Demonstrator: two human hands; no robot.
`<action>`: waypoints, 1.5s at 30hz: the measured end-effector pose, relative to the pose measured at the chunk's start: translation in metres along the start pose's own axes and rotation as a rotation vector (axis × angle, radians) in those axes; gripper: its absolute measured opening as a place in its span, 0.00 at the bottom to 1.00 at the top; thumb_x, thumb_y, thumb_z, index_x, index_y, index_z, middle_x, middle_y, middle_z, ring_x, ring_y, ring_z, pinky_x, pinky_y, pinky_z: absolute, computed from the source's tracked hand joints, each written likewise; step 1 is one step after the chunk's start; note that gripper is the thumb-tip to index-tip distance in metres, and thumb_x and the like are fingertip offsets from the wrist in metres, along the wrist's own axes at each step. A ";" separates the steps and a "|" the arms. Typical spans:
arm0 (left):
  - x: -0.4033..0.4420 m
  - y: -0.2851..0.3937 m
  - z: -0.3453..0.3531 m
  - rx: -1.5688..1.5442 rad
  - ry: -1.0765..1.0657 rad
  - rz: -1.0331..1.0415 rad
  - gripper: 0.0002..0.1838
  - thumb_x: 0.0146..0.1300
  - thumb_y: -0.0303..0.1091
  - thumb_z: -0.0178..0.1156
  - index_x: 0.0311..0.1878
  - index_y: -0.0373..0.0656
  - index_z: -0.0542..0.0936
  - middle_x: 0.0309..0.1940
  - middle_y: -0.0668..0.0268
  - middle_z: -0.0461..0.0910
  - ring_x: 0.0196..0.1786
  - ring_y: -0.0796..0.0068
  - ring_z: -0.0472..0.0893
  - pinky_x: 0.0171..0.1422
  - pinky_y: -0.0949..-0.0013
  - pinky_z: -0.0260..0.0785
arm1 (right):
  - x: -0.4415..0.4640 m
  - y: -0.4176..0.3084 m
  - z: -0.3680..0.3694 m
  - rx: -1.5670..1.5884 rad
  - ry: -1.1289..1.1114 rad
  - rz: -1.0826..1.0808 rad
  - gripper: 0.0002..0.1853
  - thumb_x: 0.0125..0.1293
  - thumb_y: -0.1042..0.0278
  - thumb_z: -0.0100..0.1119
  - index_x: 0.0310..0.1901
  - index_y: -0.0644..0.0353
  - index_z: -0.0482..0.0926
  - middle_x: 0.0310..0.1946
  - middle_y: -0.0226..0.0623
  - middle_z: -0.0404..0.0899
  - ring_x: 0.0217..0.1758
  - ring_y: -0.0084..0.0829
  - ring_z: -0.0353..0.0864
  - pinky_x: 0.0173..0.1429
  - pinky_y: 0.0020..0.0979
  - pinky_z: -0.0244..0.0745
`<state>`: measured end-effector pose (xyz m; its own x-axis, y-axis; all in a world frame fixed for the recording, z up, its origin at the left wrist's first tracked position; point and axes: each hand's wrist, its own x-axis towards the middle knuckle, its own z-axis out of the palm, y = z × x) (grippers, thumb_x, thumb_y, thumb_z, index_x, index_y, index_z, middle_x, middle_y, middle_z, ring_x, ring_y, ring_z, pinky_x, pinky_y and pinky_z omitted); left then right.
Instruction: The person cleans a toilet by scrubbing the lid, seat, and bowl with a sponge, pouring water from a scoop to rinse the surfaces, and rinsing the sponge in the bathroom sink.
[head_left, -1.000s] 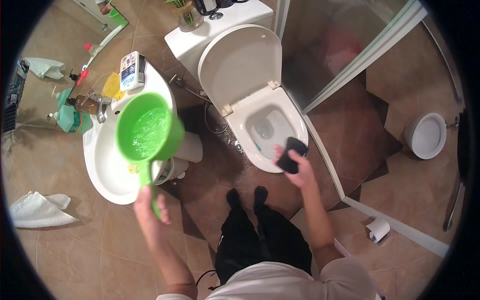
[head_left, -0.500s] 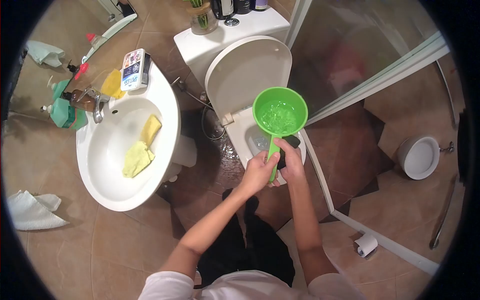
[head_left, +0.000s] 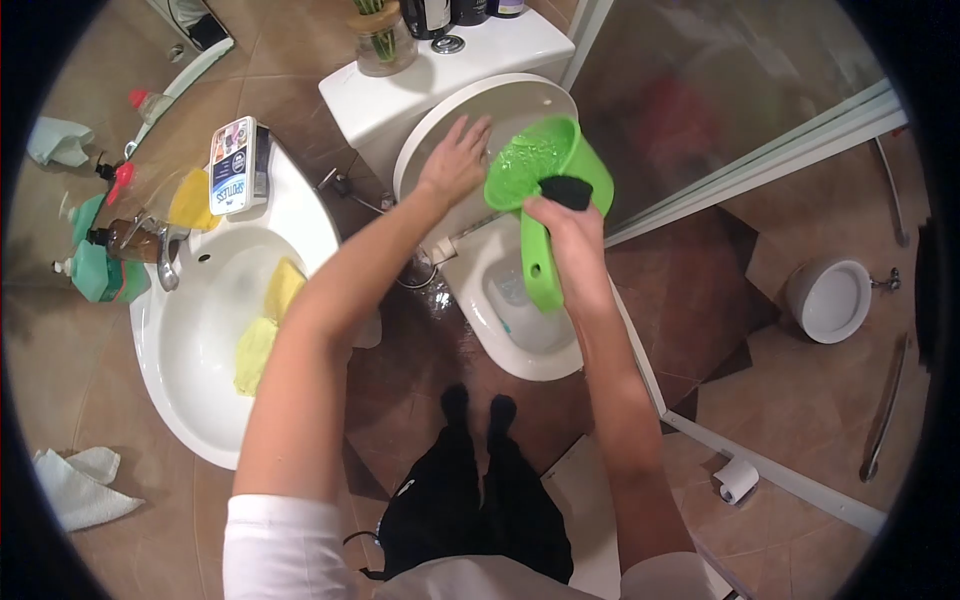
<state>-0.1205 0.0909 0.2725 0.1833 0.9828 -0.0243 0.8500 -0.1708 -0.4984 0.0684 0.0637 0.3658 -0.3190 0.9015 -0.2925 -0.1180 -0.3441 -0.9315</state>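
Observation:
A green dipper (head_left: 590, 160) with water in it tilts to the left in front of the raised toilet lid (head_left: 515, 95). My right hand (head_left: 568, 228) grips it together with a black sponge (head_left: 566, 192), which is pressed against its side. The dipper's handle hangs down over the toilet bowl (head_left: 530, 340). My left hand (head_left: 456, 158) has its fingers spread and holds nothing. It is over the left part of the lid; whether it touches the lid I cannot tell.
At the left is a sink (head_left: 195, 340) with yellow cloths (head_left: 257, 350), a Spotless box (head_left: 233, 165) and soap bottles (head_left: 100, 270). A glass jar (head_left: 385, 50) stands on the toilet tank (head_left: 490, 50). A glass shower partition (head_left: 740, 100) is to the right.
My left hand has let go of the dipper's handle and moved up to the lid. The dipper has moved up and tilted left, now in my right hand alone.

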 end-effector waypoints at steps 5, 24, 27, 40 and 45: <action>0.032 -0.029 0.008 0.514 0.182 0.080 0.30 0.63 0.39 0.47 0.69 0.46 0.58 0.73 0.66 0.47 0.75 0.65 0.44 0.77 0.59 0.33 | 0.021 -0.045 0.033 -0.027 -0.042 -0.176 0.12 0.49 0.78 0.61 0.37 0.65 0.73 0.29 0.31 0.75 0.30 0.22 0.74 0.35 0.25 0.69; 0.016 -0.035 0.000 0.637 -0.195 0.230 0.31 0.64 0.43 0.44 0.69 0.43 0.58 0.74 0.62 0.39 0.76 0.62 0.37 0.77 0.56 0.26 | 0.033 -0.059 -0.060 0.205 -0.071 0.149 0.10 0.56 0.69 0.61 0.37 0.63 0.72 0.28 0.33 0.74 0.29 0.25 0.74 0.30 0.28 0.71; 0.042 -0.035 0.009 0.689 0.045 0.144 0.32 0.64 0.42 0.44 0.70 0.40 0.54 0.74 0.61 0.40 0.76 0.63 0.39 0.77 0.59 0.27 | 0.030 -0.056 -0.042 0.073 0.065 0.135 0.08 0.56 0.68 0.61 0.34 0.60 0.74 0.25 0.31 0.74 0.24 0.24 0.74 0.29 0.26 0.70; 0.107 -0.030 -0.016 0.343 0.185 0.230 0.17 0.60 0.38 0.53 0.52 0.53 0.79 0.59 0.77 0.71 0.71 0.68 0.54 0.72 0.61 0.49 | 0.065 -0.091 -0.056 0.359 -0.124 -0.086 0.11 0.54 0.70 0.63 0.35 0.61 0.72 0.24 0.33 0.73 0.22 0.25 0.74 0.28 0.28 0.73; 0.117 -0.039 -0.009 0.275 0.165 0.274 0.18 0.62 0.38 0.51 0.56 0.54 0.77 0.70 0.76 0.54 0.74 0.66 0.47 0.73 0.53 0.46 | 0.061 -0.113 -0.069 0.140 -0.058 -0.049 0.10 0.55 0.69 0.63 0.35 0.62 0.72 0.25 0.33 0.74 0.24 0.26 0.74 0.30 0.29 0.71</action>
<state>-0.1273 0.2118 0.2970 0.4799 0.8753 -0.0595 0.5997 -0.3768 -0.7060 0.1268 0.1757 0.4381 -0.3629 0.9029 -0.2305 -0.2638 -0.3368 -0.9039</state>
